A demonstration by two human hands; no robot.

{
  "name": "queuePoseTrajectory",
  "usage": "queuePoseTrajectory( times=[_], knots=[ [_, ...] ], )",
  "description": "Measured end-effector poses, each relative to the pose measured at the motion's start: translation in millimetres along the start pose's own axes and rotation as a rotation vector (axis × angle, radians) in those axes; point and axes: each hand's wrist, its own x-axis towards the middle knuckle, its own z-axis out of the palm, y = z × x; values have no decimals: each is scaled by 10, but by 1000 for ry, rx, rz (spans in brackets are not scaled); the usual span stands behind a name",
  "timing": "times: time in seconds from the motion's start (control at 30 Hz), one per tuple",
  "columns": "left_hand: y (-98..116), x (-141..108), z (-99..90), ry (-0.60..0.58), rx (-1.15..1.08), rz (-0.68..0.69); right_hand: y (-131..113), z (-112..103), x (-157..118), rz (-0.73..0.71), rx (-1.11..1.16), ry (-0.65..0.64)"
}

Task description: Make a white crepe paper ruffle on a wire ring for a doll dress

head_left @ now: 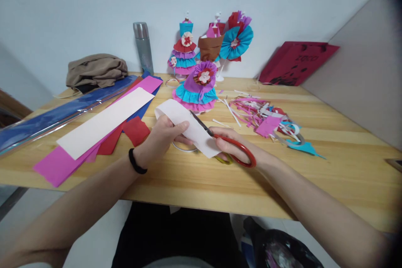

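Observation:
My left hand (168, 132) pinches a white paper strip (174, 111), thumb on top and fingers beneath; the strip's far end curls over. In my right hand (230, 140) is a pair of scissors (241, 150) with red handles, its dark blades lying along the strip's right side near its edge. Part of the right hand's fingers is hidden under the paper. Below the strip, a roll of tape (185, 148) and something yellow (224, 159) partly show on the table. Just beyond stands a small ruffled paper dress (196, 92) in purple, blue and pink with a flower.
Long paper strips (106, 121) in white, pink, red and blue lie at left by a folded brown cloth (96, 70) and a thermos (143, 48). More paper dresses (185, 50) stand at the wall. Paper scraps (266, 119) and a red bag (297, 63) are at right.

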Motion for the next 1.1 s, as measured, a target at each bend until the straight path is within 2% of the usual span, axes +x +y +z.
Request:
queuePoseTrajectory(
  times=[0.23, 0.6, 1.1],
  knots=[
    [-15, -6, 25, 5, 13, -18, 20, -9, 29, -20, -33, -8],
    [-44, -27, 72, 5, 7, -54, -75, 11, 48, -48, -138, 19],
    [-72, -22, 86, 14, -4, -46, -73, 15, 37, -82, -193, 47]
  ],
)
